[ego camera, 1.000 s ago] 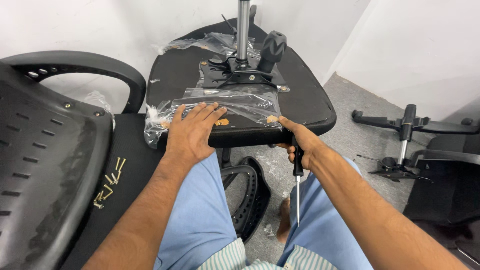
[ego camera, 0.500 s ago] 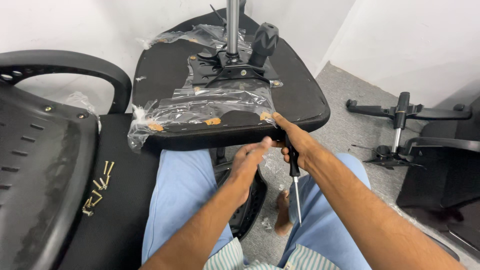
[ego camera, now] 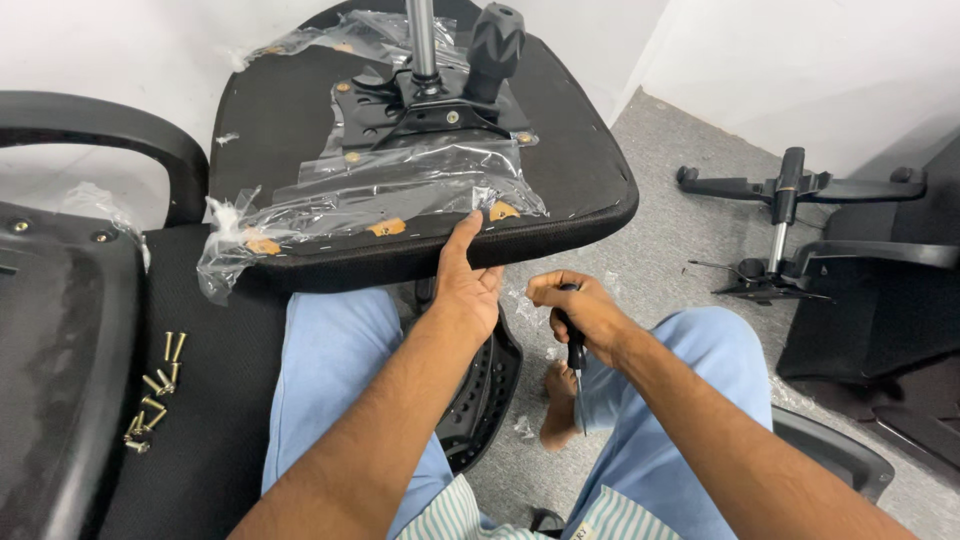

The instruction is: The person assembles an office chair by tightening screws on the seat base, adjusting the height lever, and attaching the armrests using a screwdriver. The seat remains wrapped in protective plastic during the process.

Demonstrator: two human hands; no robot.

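A: While the upturned chair seat (ego camera: 560, 150) rests across the person's lap, where's the left hand (ego camera: 465, 285)?
B: On the seat's near edge, approx. mid-right. Thumb up over the rim, fingers curled underneath, so it's gripping the seat edge.
A: And the right hand (ego camera: 580, 312)?
B: Just right of the left, below the seat edge, not touching it. Fist closed round a screwdriver (ego camera: 577, 365), black handle in the palm, shaft pointing down btw. the knees.
A: What's on the seat?
B: Crinkled clear plastic wrap (ego camera: 400, 190) over the near part, orange tape bits at the edge. Far side: black metal mechanism plate (ego camera: 430, 110) w/ a silver gas cylinder (ego camera: 421, 35) standing upright and a black knob (ego camera: 494, 45) right of it.
A: Anything else?
B: Loose brass-coloured screws (ego camera: 155, 385) on a black surface at left, near a black armrest loop (ego camera: 120, 130). Far right on the grey floor, a second chair mechanism w/ arms (ego camera: 790, 195).
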